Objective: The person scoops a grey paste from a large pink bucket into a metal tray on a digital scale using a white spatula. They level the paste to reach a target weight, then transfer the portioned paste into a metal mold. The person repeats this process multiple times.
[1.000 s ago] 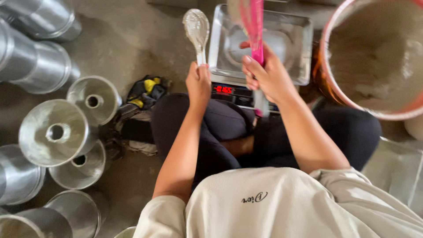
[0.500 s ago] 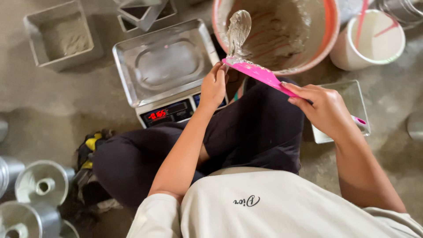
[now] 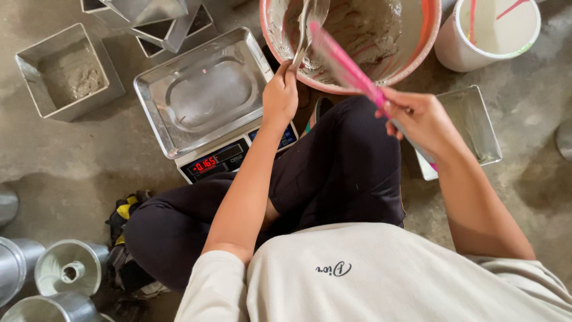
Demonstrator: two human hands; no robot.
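**Spoon and spatula over the batter bowl**

A square tin (image 3: 68, 71) of batter sits far left on the floor, beside the steel scale (image 3: 205, 98). The left hand (image 3: 281, 95) grips a metal spoon (image 3: 307, 24) reaching into the pink bowl (image 3: 357, 36). The right hand (image 3: 420, 119) clasps a pink spatula (image 3: 345, 68), its tip seemingly touching the spoon.
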